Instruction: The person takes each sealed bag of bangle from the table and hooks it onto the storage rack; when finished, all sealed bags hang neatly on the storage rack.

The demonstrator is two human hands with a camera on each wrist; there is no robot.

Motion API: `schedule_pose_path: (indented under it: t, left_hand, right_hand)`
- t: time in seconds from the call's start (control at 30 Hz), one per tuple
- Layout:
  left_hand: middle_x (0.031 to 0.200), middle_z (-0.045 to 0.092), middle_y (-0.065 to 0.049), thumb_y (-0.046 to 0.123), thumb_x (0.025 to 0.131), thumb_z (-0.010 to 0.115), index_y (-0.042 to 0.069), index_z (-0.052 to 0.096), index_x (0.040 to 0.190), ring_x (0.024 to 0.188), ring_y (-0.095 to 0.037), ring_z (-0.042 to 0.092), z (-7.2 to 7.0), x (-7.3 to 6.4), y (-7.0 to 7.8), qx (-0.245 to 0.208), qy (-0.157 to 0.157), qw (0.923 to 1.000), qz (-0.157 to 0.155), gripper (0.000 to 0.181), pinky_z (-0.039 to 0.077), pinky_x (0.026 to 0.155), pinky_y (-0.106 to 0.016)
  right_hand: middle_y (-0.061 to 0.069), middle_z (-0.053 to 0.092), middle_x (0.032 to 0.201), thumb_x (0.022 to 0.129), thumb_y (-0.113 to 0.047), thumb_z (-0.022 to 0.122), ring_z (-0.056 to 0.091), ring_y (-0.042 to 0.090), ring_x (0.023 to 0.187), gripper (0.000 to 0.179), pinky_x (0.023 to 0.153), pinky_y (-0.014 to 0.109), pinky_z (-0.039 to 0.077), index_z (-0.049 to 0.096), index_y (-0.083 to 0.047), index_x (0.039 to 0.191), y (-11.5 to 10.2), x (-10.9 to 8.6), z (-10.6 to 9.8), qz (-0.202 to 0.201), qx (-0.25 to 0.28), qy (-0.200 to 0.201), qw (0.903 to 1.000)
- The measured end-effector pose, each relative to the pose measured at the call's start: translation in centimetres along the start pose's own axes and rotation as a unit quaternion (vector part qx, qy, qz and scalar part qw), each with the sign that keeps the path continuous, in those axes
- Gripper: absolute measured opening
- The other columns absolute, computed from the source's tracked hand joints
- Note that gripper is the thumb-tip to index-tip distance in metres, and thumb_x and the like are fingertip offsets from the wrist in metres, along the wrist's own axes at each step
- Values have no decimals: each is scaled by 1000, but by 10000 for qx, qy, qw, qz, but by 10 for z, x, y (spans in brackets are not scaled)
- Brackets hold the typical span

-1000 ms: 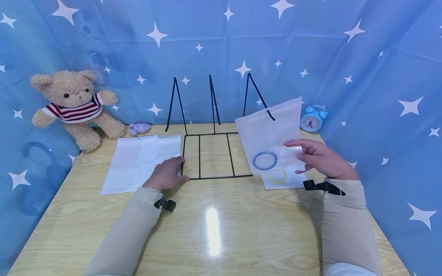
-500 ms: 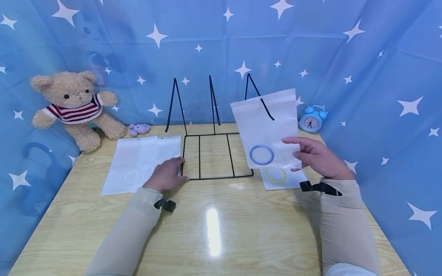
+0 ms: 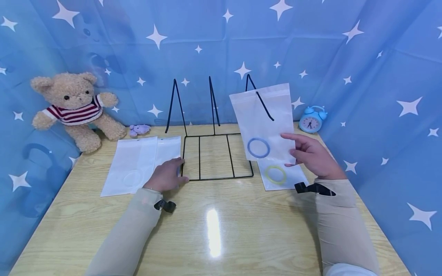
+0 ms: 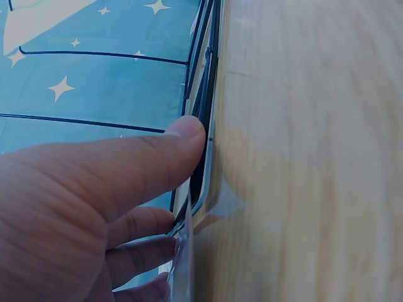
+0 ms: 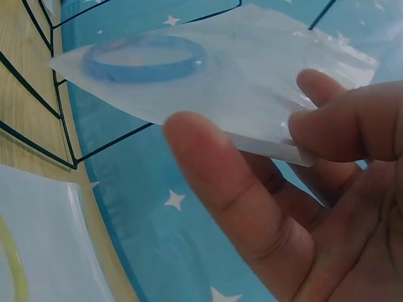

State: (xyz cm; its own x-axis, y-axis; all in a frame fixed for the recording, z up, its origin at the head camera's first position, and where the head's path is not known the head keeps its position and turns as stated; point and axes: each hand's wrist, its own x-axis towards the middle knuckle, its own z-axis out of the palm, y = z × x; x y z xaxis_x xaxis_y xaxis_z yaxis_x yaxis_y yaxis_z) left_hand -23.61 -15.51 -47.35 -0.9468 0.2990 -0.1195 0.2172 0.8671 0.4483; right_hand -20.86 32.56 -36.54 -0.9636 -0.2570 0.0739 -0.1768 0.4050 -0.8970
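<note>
1. One teddy bear [image 3: 79, 111] in a striped shirt sits at the far left of a wooden table [image 3: 186, 230], a small purple toy [image 3: 139, 129] near its foot.
2. Next come two overlapping white bags lying flat: the outer bag [image 3: 132, 159] shows a pale ring [image 3: 124, 178], while the inner bag [image 3: 168, 147] is partly hidden.
3. A left hand [image 3: 165, 175] grips the front-left corner of a black wire rack [image 3: 199, 158], thumb against the wire and fingers round the side.
4. Over the rack's right end, the blue-ring bag [image 3: 272, 132] is held up slightly tilted, its blue ring [image 3: 248, 147] low down. It sits behind the right prong's front arm; whether the wire passes through it cannot be told.
5. Below, the yellow-ring bag [image 3: 293, 178] lies on the table.
6. A right hand [image 3: 312, 157] pinches the raised bag's right edge between thumb and fingers.
7. Behind stands a blue alarm clock [image 3: 310, 124].
</note>
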Motion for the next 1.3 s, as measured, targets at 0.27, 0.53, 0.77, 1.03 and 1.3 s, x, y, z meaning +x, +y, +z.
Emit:
schedule_pose_path:
  t: [0.27,0.53,0.77,1.03,1.3]
  left_hand:
    - [165,43,-19,37,96,79,3,46,159,152,-43,40,-1,-2,2,-30,-3,10000,-17,79,34,122,-64]
    - [164,43,-21,36,95,79,2,47,158,152,-44,40,-3,-3,4,2,26,10000,17,78,34,121,-66]
    - [165,43,-20,36,96,79,3,46,158,152,-43,40,-4,-4,5,-8,-2,10000,-25,79,34,121,-64]
    - [165,42,-20,36,96,78,3,45,159,152,-43,39,-2,-3,4,15,-16,10000,-25,78,33,121,-65]
    - [165,43,-20,37,96,78,3,45,159,152,-43,39,-3,-4,5,52,-16,10000,-36,78,34,122,-63]
  right_hand:
    - [6,42,79,106,2,56,49,20,67,54,77,39,66,51,-14,158,6,7,8,-361,302,296,9985]
    - [2,38,81,103,11,53,50,16,73,63,79,36,65,48,-15,160,10,12,13,-545,608,386,9959]
    - [5,51,90,103,13,51,57,15,83,67,81,34,65,45,-18,162,10,15,17,-578,832,421,9940]
    - [2,66,113,101,15,51,65,13,97,68,83,33,64,47,-16,161,10,17,21,-712,1344,486,9872]
    - [15,62,146,98,18,53,66,16,127,73,91,32,62,44,-17,162,13,20,23,-729,1550,474,9841]
